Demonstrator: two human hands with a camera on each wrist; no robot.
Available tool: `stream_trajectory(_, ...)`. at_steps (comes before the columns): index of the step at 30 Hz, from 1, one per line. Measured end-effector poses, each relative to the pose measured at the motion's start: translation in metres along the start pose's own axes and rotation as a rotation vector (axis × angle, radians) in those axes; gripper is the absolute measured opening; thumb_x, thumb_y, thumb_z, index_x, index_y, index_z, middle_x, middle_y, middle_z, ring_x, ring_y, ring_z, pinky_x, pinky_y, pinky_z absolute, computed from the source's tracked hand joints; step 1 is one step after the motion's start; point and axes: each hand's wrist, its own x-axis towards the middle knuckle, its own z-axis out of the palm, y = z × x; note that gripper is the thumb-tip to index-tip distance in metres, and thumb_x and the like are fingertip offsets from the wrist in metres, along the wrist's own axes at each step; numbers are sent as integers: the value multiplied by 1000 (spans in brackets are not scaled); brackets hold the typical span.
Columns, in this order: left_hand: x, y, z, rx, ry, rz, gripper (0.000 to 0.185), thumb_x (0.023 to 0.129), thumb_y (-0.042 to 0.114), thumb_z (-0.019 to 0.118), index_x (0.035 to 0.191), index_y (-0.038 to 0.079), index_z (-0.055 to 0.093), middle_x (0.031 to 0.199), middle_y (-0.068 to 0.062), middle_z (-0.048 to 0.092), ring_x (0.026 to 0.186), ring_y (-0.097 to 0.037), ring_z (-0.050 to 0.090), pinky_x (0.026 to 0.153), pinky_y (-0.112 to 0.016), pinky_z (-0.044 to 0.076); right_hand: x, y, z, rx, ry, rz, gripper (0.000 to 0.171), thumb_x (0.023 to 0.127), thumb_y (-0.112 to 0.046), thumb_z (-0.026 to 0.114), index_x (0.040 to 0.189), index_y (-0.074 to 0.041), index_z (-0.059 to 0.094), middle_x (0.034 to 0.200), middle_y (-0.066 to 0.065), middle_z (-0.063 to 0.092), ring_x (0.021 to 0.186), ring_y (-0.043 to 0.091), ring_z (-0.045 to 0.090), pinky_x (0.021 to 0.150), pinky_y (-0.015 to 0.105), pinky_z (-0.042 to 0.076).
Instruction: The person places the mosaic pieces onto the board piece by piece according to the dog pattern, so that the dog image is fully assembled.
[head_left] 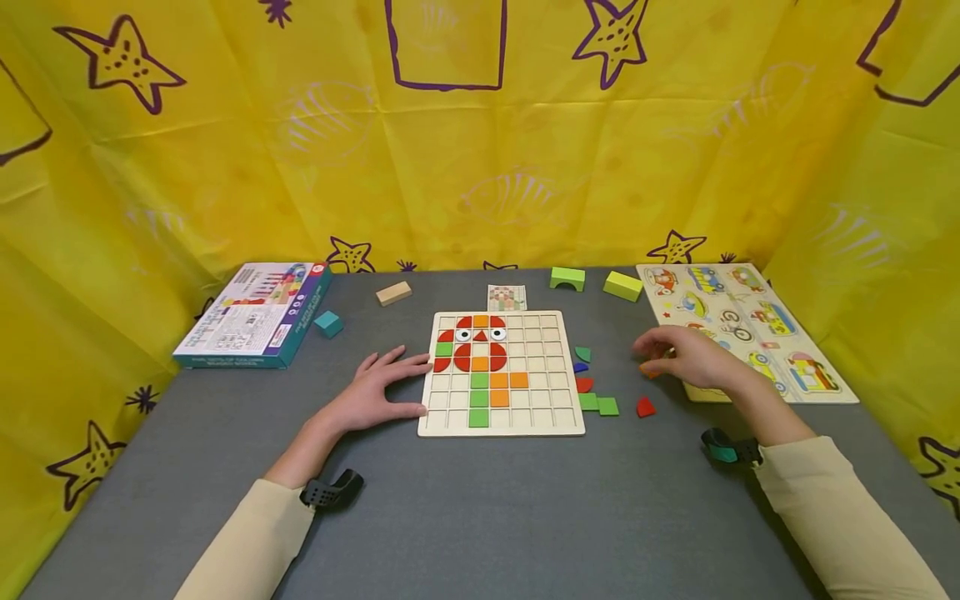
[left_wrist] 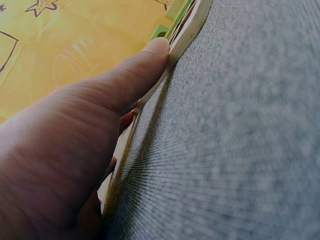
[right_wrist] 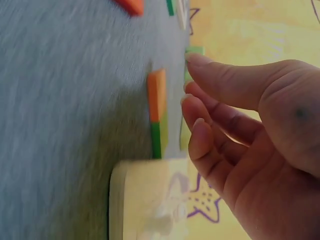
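Note:
A wooden grid board (head_left: 540, 400) lies mid-table with an owl-like figure of red, orange and green tiles on it. My left hand (head_left: 408, 385) rests flat on the grey table at the board's left edge. In the left wrist view its straight thumb (left_wrist: 157, 47) presses against the board's rim (left_wrist: 192, 22). My right hand (head_left: 654, 354) hovers right of the board, over a small orange tile (head_left: 648, 372). The right wrist view shows the right hand (right_wrist: 200, 80) with loosely curled fingers, holding nothing, just off the orange tile (right_wrist: 157, 95).
Loose tiles lie right of the board: green squares (head_left: 597, 404), a red piece (head_left: 645, 407), a blue one (head_left: 580, 367). A vehicle puzzle (head_left: 742, 325) sits far right, a box (head_left: 255, 312) far left. A teal cube (head_left: 327, 323), wooden block (head_left: 393, 292) and green blocks (head_left: 567, 278) stand behind.

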Motion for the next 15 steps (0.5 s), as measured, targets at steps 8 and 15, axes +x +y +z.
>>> stream_trajectory(8,1,-1,-1,0,2,8,71,86,40,80,148,14,55,157,-4,43,150,-41,17,114,-65,-1,-5,11,2,-101,-15,-38,21,88,-6,78,108,-1,74,104,7,67,92,23,59,82,45,49)
stream_trajectory(15,2,-1,-1,5,-3,5,72,86,42,80,148,15,54,157,-3,43,150,-40,17,114,-64,-1,1,7,5,-142,-9,-8,17,85,-10,82,95,-6,69,93,1,63,84,20,58,77,42,49)
